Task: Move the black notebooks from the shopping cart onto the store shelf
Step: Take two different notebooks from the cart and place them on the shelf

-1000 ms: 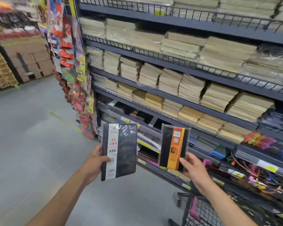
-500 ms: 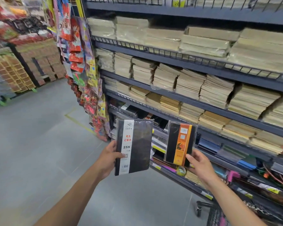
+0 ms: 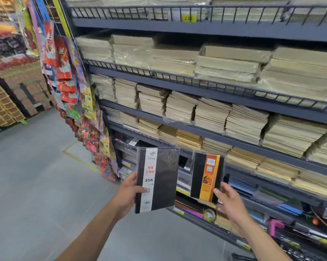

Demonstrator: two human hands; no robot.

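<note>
Hiding behind the two covers are most of the fingers. The left hand [image 3: 129, 191] is gripping the larger black notebook [image 3: 164, 178] by its left edge, with only the thumb showing on the white band. The right hand [image 3: 228, 200] is pinching the smaller black notebook [image 3: 196, 176] at its lower right corner, thumb on the orange band and the other fingers out of sight behind it. Both notebooks are standing upright in the air in front of the lower tiers of the store shelf [image 3: 215, 137]. How close they are hanging to it cannot be told. The small print on the orange band is too fine to read. The goods on the lowest tiers at the right are blurring into coloured shapes, and the shelf is running off the top and right edges. Of the shopping cart, only a dark sliver [image 3: 241, 258] is showing at the bottom edge.

Compared with half a second ago, the view is sitting higher and closer to the shelf. The top tier with its yellow price tag [image 3: 188, 17] is now showing in full, while the cart is dropping almost out of view. The stacks of tan pads [image 3: 211, 113] are filling more of the view. Both hands are keeping the same grips, and the notebooks are staying side by side, slightly apart.
</note>
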